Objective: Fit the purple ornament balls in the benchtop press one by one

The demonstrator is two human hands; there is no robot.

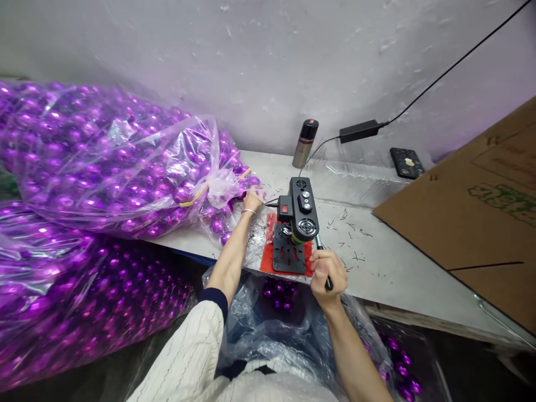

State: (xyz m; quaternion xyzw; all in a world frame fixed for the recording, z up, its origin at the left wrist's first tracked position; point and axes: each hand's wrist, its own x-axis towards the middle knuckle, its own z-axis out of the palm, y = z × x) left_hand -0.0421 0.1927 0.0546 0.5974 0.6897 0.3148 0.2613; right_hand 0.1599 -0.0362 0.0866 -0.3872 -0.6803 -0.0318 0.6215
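My right hand (329, 273) is wrapped round the black-handled lever (319, 241) on the right side of a small black press machine (305, 209). The machine has a red switch, round vents and a slotted base plate (288, 257), which sits on a red sheet (268, 259). My left hand (253, 198) reaches in among shiny purple balls (218, 225) at the mouth of a clear plastic bag (221, 187). Its fingers are mostly hidden and small, so I cannot make out whether they hold a ball.
Large clear bags of purple balls (104, 151) fill the left side. A spray can (305, 143), a black power adapter (359, 132) and a phone (407, 162) stand or lie near the wall. A cardboard box (473, 218) is at the right. Plastic with more purple balls hangs below the table edge.
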